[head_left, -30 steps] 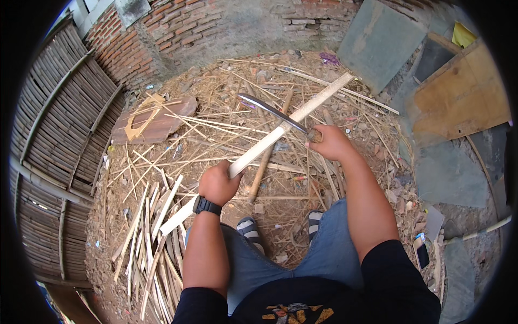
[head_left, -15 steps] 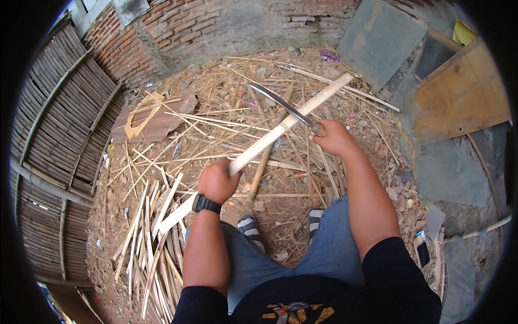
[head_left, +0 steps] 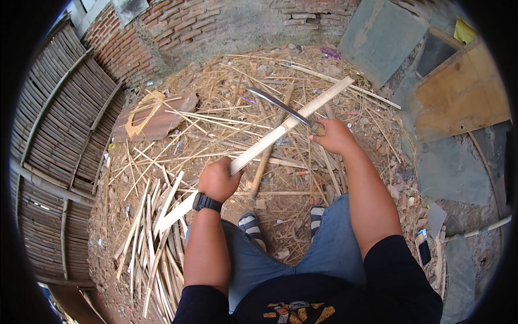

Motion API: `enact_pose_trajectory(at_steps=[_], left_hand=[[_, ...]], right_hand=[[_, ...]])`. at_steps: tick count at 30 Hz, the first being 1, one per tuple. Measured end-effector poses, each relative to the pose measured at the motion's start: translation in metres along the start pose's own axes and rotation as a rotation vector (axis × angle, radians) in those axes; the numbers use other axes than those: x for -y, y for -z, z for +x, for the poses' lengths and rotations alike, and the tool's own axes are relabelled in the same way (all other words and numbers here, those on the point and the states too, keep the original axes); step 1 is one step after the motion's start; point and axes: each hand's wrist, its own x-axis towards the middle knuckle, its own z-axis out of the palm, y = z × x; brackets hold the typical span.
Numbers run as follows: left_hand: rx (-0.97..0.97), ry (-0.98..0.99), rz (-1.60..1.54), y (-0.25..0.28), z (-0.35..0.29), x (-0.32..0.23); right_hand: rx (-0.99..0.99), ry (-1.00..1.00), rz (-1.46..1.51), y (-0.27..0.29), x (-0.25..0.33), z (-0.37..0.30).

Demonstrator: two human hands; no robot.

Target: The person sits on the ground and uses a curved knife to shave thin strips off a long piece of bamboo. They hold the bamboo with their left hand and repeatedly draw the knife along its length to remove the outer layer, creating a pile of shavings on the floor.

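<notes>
A long, pale, split bamboo strip (head_left: 263,147) slants from the lower left up to the far right. My left hand (head_left: 218,181) is wrapped round it below its middle, with a dark watch on that wrist. Closed on the handle of a curved machete (head_left: 278,104), my right hand (head_left: 335,136) is to the right of the strip. The blade crosses the strip just beyond its dark node and points to the far left. Most of the handle is hidden in the right hand.
Several cut bamboo strips (head_left: 154,243) lie heaped at my left. A round bamboo stick (head_left: 264,167) and loose slivers litter the ground ahead. Slatted bamboo panelling (head_left: 59,140) stands left, a brick wall (head_left: 210,27) behind, grey sheets (head_left: 380,38) and a brown board (head_left: 458,97) right.
Very little differs. The far end of the bamboo strip and the machete blade sit slightly lower in the picture; both hands keep their grips.
</notes>
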Motion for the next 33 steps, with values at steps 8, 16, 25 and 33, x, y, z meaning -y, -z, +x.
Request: enact_pose_trajectory(at_steps=[8, 16, 25, 33], left_hand=[[0.009, 0.01, -0.013, 0.001, -0.001, -0.002], [0.01, -0.007, -0.003, -0.001, -0.001, 0.001], [0.035, 0.01, -0.031, 0.002, -0.001, -0.004], [0.045, 0.005, -0.035, 0.002, 0.0, -0.004]], right_hand=[[0.032, 0.007, -0.001, 0.006, 0.012, -0.005], [0.043, 0.0, -0.015, 0.008, 0.014, -0.007], [-0.045, 0.061, 0.034, -0.006, -0.001, 0.0], [0.015, 0.037, 0.015, 0.002, 0.006, -0.004]])
